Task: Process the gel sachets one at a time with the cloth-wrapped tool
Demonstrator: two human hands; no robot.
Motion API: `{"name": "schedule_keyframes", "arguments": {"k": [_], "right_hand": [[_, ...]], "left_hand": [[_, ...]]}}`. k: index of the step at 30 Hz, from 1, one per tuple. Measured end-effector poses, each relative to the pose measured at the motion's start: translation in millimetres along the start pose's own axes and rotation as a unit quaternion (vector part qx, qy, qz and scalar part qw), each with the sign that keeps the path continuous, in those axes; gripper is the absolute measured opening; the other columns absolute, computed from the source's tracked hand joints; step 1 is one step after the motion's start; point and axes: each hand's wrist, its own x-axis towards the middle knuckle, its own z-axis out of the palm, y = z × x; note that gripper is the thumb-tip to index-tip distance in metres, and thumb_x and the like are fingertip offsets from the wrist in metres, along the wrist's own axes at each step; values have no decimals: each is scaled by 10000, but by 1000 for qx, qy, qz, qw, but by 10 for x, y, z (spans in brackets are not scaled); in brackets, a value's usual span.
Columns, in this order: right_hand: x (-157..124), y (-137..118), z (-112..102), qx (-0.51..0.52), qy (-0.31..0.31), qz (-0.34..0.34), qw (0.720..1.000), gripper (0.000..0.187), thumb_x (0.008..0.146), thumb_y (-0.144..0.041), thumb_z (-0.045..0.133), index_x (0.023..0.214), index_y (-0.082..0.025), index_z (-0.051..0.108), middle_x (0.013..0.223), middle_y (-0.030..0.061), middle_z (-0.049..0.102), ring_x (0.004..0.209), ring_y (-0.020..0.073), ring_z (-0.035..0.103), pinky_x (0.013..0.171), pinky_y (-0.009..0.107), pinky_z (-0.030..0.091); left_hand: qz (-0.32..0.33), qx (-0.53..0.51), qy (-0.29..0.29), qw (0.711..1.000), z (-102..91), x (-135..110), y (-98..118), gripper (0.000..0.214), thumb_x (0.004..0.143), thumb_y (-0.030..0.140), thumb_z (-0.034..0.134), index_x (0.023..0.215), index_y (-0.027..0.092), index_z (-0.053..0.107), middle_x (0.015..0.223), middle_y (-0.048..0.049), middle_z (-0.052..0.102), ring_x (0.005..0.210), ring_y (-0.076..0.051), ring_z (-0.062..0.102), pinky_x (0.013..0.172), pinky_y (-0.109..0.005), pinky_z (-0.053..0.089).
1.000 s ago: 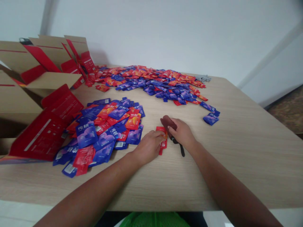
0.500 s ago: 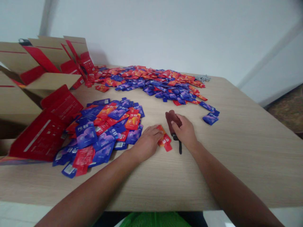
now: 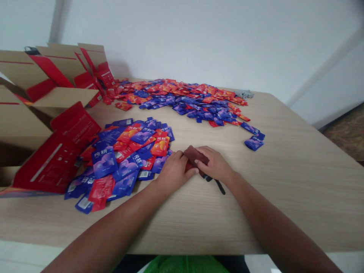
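Note:
My right hand (image 3: pixel 214 163) is closed around a brown, soft-looking item (image 3: pixel 192 154) with a black end and a short black strap (image 3: pixel 220 187). The far end of this item meets the fingers of my left hand (image 3: pixel 175 171). Between thumb and fingers, my left hand grips a red-orange packet (image 3: pixel 189 166), mostly hidden by the hands and the brown item. Whether the brown end lies inside the packet or only against it, I cannot tell. Just left of my left hand is a heap of purple and red packets (image 3: pixel 125 165).
Along the back of the wooden table (image 3: pixel 284 182) runs a long pile of small red and blue packets (image 3: pixel 184 98). Two blue packets (image 3: pixel 254 143) lie at its right end, and grey pieces (image 3: pixel 243 94) behind. Open cardboard boxes (image 3: pixel 57 163) with red flaps stand at the left.
My right hand has moved left with the brown item, which is now tilted toward my left hand. My left thumb has come round, and the red-orange packet is now mostly covered.

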Motion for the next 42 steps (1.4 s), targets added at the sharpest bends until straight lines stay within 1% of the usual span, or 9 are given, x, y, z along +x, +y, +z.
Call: {"name": "schedule_keyframes", "arguments": {"k": [2,6,17,20,24,26,28,31,42], "right_hand": [[14,34,17,-17,-28,25,999,490,926,-227,684,1413,-276,660,1320,84,748,1205,281,692,1066,452,550],[25,148,34,-56,-12,83,995,486,946,-257,688,1432,-265,664,1304,94,756,1181,282,700,1054,436,544],[9,271,-19,-168,52,175,969,417,949,-271,665,1357,-194,702,1239,144,760,1123,333,709,1000,469,556],[0,260,-36,-148,99,156,972,441,937,-261,662,1372,-197,686,1302,149,739,1178,341,695,1048,498,552],[-2,125,-47,-58,154,72,984,432,950,-266,657,1381,-239,663,1332,119,725,1208,302,690,1083,482,552],[2,31,-27,-22,123,25,992,426,954,-265,662,1380,-250,657,1325,108,724,1206,283,691,1078,463,556],[12,-38,11,-5,57,-9,998,432,950,-259,673,1382,-253,657,1320,100,728,1209,276,688,1081,454,553],[38,-45,72,-8,-19,-3,1000,453,955,-255,684,1406,-269,649,1329,85,737,1227,278,677,1099,462,536],[61,238,8,-140,40,161,976,383,946,-268,678,1327,-231,706,1193,116,759,1076,309,699,973,442,541]], "left_hand": [[7,3,-1,1000,-12,1,10,326,994,484,708,1140,193,728,1142,-117,669,1098,-300,632,999,-439,515],[22,16,-8,1000,-35,-9,38,204,1031,369,626,1082,210,745,1114,-106,674,1067,-279,636,975,-428,511],[-15,56,0,998,32,-35,77,319,990,409,675,1224,198,722,1166,-121,697,1108,-312,641,1007,-467,507],[-39,55,10,998,41,-35,82,373,976,415,694,1273,190,682,1179,-127,710,1127,-324,650,1027,-479,502],[-64,33,11,997,44,-18,74,419,949,420,728,1284,186,636,1162,-119,739,1135,-331,679,1023,-475,511],[-77,29,6,997,43,-6,68,392,936,425,739,1229,187,633,1132,-116,749,1114,-331,697,997,-463,523],[-86,28,3,996,40,5,60,365,928,410,739,1193,187,626,1116,-119,752,1101,-328,708,980,-448,531],[-93,22,-4,995,37,16,45,342,912,400,750,1148,191,618,1101,-129,750,1099,-336,712,961,-445,536],[-98,-9,-3,995,50,14,31,325,883,394,790,1082,221,600,1074,-103,752,1034,-319,718,923,-443,540]]}}
